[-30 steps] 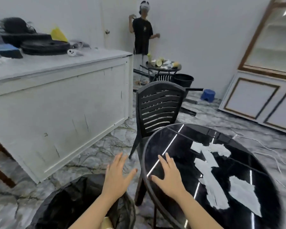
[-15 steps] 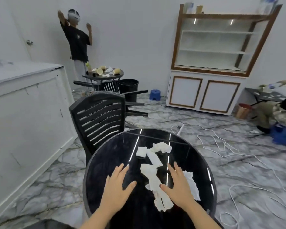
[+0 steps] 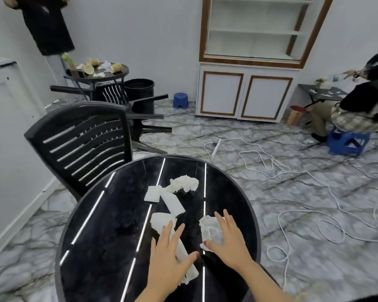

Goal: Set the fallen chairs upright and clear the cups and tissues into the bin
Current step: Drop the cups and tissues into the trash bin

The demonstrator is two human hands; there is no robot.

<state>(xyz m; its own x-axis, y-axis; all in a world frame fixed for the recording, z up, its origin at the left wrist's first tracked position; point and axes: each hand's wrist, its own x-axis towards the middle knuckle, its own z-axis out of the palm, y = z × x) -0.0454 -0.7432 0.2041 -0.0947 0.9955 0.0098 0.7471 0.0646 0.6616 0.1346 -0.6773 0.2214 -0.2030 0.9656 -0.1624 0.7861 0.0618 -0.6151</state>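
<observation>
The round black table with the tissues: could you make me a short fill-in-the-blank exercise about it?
1. The left hand lies on a long ____ tissue.
2. The crumpled tissue lies under the ____ hand.
3. The upright chair beside the round table is ____ in colour.

Missing words: white; right; black

round black glass table [image 3: 100, 247] has white tissues [image 3: 172, 201] scattered across its middle, a long strip under the left hand [image 3: 168, 258] and a crumpled wad [image 3: 210, 229] under the right hand [image 3: 229, 243].
</observation>
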